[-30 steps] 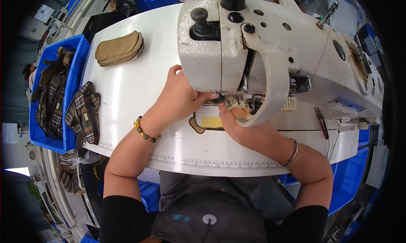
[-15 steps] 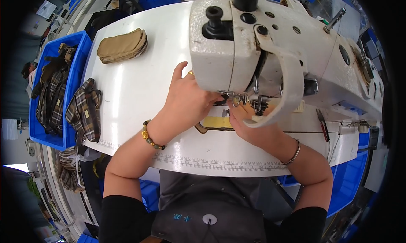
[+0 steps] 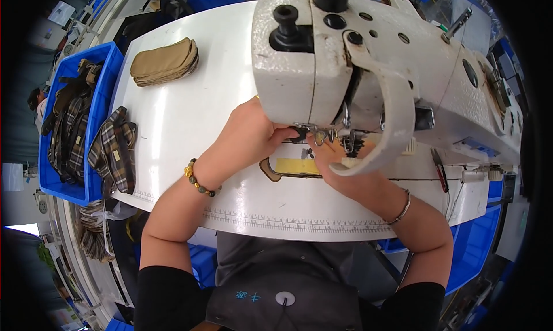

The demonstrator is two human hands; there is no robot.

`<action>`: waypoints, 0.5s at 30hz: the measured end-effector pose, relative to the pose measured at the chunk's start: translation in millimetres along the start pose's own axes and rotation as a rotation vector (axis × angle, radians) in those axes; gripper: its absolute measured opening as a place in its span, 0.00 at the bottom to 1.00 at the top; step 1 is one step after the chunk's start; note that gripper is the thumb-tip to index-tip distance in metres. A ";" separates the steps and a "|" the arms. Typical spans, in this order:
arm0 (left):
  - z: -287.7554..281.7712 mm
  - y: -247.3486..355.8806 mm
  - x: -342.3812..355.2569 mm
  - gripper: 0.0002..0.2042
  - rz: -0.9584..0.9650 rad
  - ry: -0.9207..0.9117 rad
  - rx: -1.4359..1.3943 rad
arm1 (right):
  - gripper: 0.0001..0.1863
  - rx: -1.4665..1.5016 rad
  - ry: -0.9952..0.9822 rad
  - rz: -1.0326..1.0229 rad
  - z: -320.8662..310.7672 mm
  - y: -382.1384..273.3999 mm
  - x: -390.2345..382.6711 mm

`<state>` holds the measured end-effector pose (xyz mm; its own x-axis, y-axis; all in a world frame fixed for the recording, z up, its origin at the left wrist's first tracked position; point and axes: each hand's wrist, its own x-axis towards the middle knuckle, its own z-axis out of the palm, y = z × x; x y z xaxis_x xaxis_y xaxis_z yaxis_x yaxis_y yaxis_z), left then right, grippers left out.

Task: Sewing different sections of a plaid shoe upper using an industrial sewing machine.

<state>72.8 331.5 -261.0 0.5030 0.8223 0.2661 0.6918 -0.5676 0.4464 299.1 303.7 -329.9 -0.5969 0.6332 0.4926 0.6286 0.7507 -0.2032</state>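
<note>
The white sewing machine (image 3: 288,72) stands over the work, and its head hides part of both hands. My left hand (image 3: 245,135) is left of the needle area, its thumb and fingers closed on a small dark fabric piece (image 3: 298,134). Some of those fingers are behind the machine head. My right hand (image 3: 348,170) reaches up beside the presser foot (image 3: 324,136), its fingertips drawn together at the right edge of the dark piece. The needle guard partly covers this hand. A yellow strip (image 3: 296,167) shows on the machine bed just below the fingers.
A stack of brown fabric pieces (image 3: 164,63) lies on the white table (image 3: 190,118) at the far left. Plaid fabric (image 3: 115,149) hangs beside a blue bin (image 3: 92,181) of similar pieces. Red-handled snips (image 3: 440,170) lie right of the machine. A ruler scale (image 3: 299,224) runs along the front edge.
My left hand has turned, and its raised finger has gone out of sight behind the machine head. The left wrist has shifted slightly left and up. My right hand stays nearly in place.
</note>
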 end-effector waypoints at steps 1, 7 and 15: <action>0.3 -0.5 -0.3 0.10 0.016 0.012 -0.011 | 0.05 0.049 0.064 0.035 2.2 1.6 0.8; 2.2 -7.2 0.3 0.10 -0.084 -0.024 -0.184 | 0.06 0.077 0.119 0.095 -6.3 3.1 7.4; 4.8 -7.4 1.3 0.11 -0.100 -0.008 -0.199 | 0.07 0.170 0.125 0.131 -2.2 1.8 4.4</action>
<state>70.9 336.5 -268.0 0.4415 0.8733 0.2060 0.6230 -0.4635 0.6301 298.7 307.4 -326.3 -0.4434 0.7067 0.5513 0.5969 0.6917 -0.4066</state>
